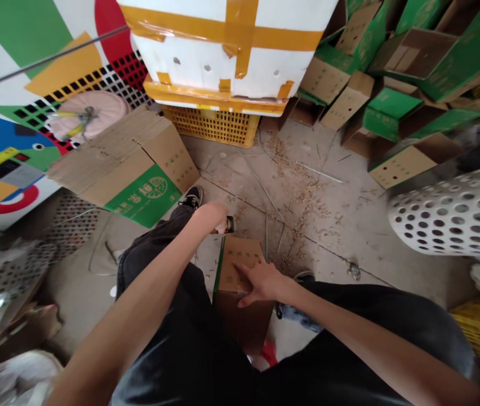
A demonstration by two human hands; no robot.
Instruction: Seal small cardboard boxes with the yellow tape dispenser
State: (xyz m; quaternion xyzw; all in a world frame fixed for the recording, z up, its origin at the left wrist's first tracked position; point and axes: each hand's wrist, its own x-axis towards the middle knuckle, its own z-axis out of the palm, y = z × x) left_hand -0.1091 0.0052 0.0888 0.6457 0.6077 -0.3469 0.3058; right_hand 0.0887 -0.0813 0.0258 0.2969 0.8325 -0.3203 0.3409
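A brown cardboard box (240,251) with a green side stands between my legs. My right hand (261,281) lies on its upper face with fingers spread, gripping nothing. Just beyond the box's far left corner, my left hand (212,216) is closed round a small black tool (230,224) with a yellowish part. Most of that tool is hidden in the fist, so its kind cannot be made out. Beside my left shoe leans a stack of flattened cardboard boxes (117,163) with a green printed panel.
White foam boxes (198,62) bound with orange tape sit on a yellow crate (214,125) ahead. Several opened green-and-brown boxes (392,107) are piled at right, near a white perforated basket (455,214). Small brown bits (303,197) and thin strips litter the floor.
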